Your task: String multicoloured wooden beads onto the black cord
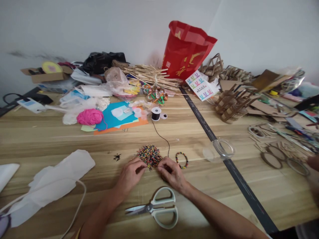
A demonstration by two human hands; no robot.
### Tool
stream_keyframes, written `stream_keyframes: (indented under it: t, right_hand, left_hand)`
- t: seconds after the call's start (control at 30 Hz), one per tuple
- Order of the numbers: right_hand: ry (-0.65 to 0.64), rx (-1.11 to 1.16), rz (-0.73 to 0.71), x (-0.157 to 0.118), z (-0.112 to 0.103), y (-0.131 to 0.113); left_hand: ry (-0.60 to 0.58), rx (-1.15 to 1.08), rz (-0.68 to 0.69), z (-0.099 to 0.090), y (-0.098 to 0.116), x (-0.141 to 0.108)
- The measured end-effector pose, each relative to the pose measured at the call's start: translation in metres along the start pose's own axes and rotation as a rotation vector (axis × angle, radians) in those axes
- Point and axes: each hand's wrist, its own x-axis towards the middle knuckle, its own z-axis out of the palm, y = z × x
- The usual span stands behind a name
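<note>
A loose pile of small multicoloured beads [149, 154] lies on the wooden table just beyond my hands. My left hand [132, 172] is closed in a pinch at the pile's near left edge, on what looks like the end of a thin black cord. Across from it, my right hand [172, 173] pinches the same black cord [163, 136], which trails back to a spool [156, 114]. Whether any bead sits on the stretch between my fingers is too small to tell. A finished-looking bead bracelet [181, 160] rests right of my right hand. Scissors [152, 208] lie slightly spread in front of me.
Short black cord scraps [117, 157] lie left of the beads. A clear plastic ring [224, 148] sits to the right. Pink yarn [90, 117], a red bag [188, 49] and small woven baskets [230, 106] stand farther back. At the right edge a person's hand [313, 163] shows.
</note>
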Motion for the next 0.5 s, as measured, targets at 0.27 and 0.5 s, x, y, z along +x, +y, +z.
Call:
stream_keyframes:
  t: [0.27,0.5]
  right_hand:
    - [-0.008,0.005,0.017,-0.0003,0.0009,0.0002]
    - [0.001,0.006,0.015,0.0004,0.0013,-0.0022]
  left_hand:
    - [-0.034,0.193,0.075,0.0026,-0.0005,-0.0016]
    - [-0.018,0.261,0.058,0.005,-0.0001,-0.0023]
